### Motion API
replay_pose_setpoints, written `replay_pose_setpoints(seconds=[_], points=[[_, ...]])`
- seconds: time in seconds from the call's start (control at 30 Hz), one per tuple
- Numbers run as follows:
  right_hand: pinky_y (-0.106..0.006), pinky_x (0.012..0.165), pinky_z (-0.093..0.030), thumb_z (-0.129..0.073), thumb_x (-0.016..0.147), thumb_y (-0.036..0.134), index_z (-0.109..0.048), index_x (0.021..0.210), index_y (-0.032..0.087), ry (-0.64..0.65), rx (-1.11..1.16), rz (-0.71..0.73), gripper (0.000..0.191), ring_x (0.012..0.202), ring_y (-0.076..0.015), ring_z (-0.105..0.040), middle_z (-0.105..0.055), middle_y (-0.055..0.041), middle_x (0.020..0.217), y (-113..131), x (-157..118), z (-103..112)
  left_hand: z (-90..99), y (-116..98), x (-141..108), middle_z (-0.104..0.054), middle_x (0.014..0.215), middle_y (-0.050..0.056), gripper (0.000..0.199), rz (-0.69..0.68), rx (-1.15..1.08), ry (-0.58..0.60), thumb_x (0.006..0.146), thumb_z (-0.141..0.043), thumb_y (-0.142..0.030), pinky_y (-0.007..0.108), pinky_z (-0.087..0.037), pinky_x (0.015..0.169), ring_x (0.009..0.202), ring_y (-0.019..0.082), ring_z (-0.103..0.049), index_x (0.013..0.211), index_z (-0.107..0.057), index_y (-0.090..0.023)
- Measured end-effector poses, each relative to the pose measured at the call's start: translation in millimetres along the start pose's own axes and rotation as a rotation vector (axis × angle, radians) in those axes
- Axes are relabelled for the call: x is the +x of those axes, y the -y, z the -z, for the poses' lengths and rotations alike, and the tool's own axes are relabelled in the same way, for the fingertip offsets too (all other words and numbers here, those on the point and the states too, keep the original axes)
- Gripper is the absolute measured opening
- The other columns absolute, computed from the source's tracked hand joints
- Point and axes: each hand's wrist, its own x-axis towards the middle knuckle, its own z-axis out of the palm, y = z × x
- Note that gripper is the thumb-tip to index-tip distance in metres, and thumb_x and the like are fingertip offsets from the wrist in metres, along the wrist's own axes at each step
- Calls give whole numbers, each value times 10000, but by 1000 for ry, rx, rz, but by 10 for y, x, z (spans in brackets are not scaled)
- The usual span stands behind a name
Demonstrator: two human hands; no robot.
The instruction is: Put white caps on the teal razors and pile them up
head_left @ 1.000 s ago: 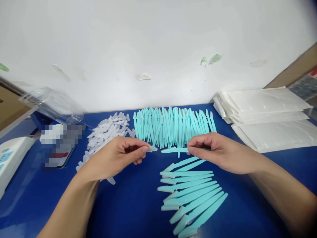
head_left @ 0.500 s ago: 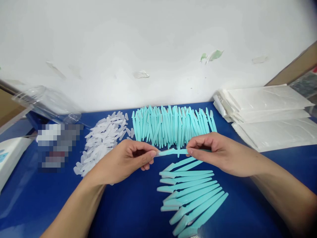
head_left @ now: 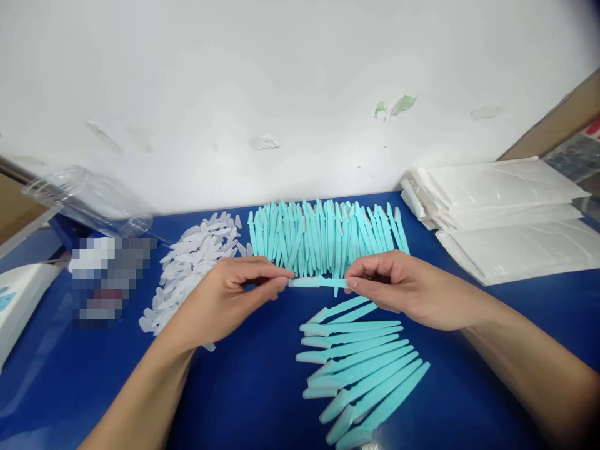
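Over the middle of the blue tabletop (head_left: 225,400), a slim teal tool (head_left: 332,283) is held nearly level between the 2 hands, its handle to the right and its head to the left, with a translucent cover (head_left: 304,283) around the head. The right hand (head_left: 412,290) pinches the handle between thumb and index finger. The left hand (head_left: 239,300) has its thumb and index fingertip close together at the tip of the cover; whether they grip it or only lie beside it, I cannot tell.

Just beyond the held tool, a dense row of teal tools (head_left: 321,240) lies side by side, heads toward the white wall (head_left: 300,81). Nearer the person, a loose fan of teal tools (head_left: 370,375) is spread below the right hand, heads to the left, some overlapping. To the left of the row is a heap of translucent covers (head_left: 192,256), partly hidden by the left hand.

At the far right, white packets (head_left: 520,250) are stacked unevenly. On the far left, a clear plastic container (head_left: 94,197) lies on its side, with a white box (head_left: 28,306) nearer the person; objects between these 2 are blurred out.
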Motion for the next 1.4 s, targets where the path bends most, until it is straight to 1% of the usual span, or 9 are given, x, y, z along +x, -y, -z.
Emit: replay_pose_setpoints(seconds=[0.1, 0.17, 0.33, 0.43, 0.53, 0.63, 0.77, 0.97, 1.4], points=[[-265, 494, -241, -727, 958, 473, -715, 943, 200, -23, 35, -19, 273, 558, -104, -297, -390, 78, 635, -2, -6, 9, 9, 22, 2, -788, 978, 51, 213, 7, -38, -77, 974, -771, -388, 259, -578, 707, 789, 163, -702, 1109, -851, -244], [-267, 485, -237, -732, 952, 480, -717, 947, 199, -18, 58, -23, 282, 549, -103, -300, -390, 80, 623, -2, -7, 3, -58, -2, 5, -803, 1042, 57, 243, -70, -27, -95, 945, -807, -350, 272, -599, 725, 803, 169, -719, 1166, -847, -258], [-265, 473, -216, -744, 952, 475, -731, 983, 202, 14, 104, -40, 275, 526, -95, -299, -392, 87, 596, -16, -8, 11, -143, -85, 1, -827, 954, 41, 134, -267, 150, -157, 983, -757, -253, 263, -585, 696, 769, 163, -732, 1044, -876, -256], [-265, 474, -218, -746, 953, 511, -730, 978, 194, -4, 128, -32, 318, 513, -87, -303, -401, 89, 580, -26, -19, 62, -33, -45, -15, -821, 950, 39, 104, -181, 159, -234, 977, -773, -305, 274, -587, 724, 790, 169, -728, 1010, -852, -245], [-265, 478, -227, -740, 947, 577, -725, 949, 180, -38, 131, -7, 397, 509, -84, -308, -396, 88, 572, -15, -33, 107, 67, 27, -25, -782, 839, 27, 187, 21, -97, -285, 981, -775, -392, 254, -572, 655, 724, 157, -704, 1044, -780, -216], [-267, 477, -225, -741, 938, 602, -728, 945, 174, -40, 101, -5, 428, 509, -85, -307, -397, 86, 567, 3, -38, 113, 74, 62, -19, -743, 768, 12, 275, 127, -380, -173, 974, -787, -432, 244, -564, 624, 679, 148, -685, 1096, -705, -200], [-267, 468, -219, -762, 931, 546, -738, 955, 183, -34, 96, -28, 365, 510, -88, -311, -401, 81, 577, 2, -35, 87, 23, 52, 4, -733, 743, -14, 235, 169, -498, -28, 997, -771, -399, 224, -549, 634, 674, 126, -672, 1076, -646, -217], [-267, 463, -218, -761, 933, 497, -751, 952, 192, -19, 79, -34, 306, 515, -92, -308, -396, 76, 589, -7, -23, 68, -34, 17, 24, -746, 774, -13, 212, 196, -490, 46, 1016, -748, -389, 210, -538, 652, 686, 110, -664, 1011, -640, -207], [-271, 478, -211, -752, 952, 446, -740, 921, 189, 32, 68, 7, 259, 530, -84, -275, -402, 76, 621, 9, -34, 72, -3, -57, 12, -740, 758, 9, 257, 196, -393, 88, 1012, -727, -441, 238, -540, 638, 663, 134, -654, 965, -636, -205]])
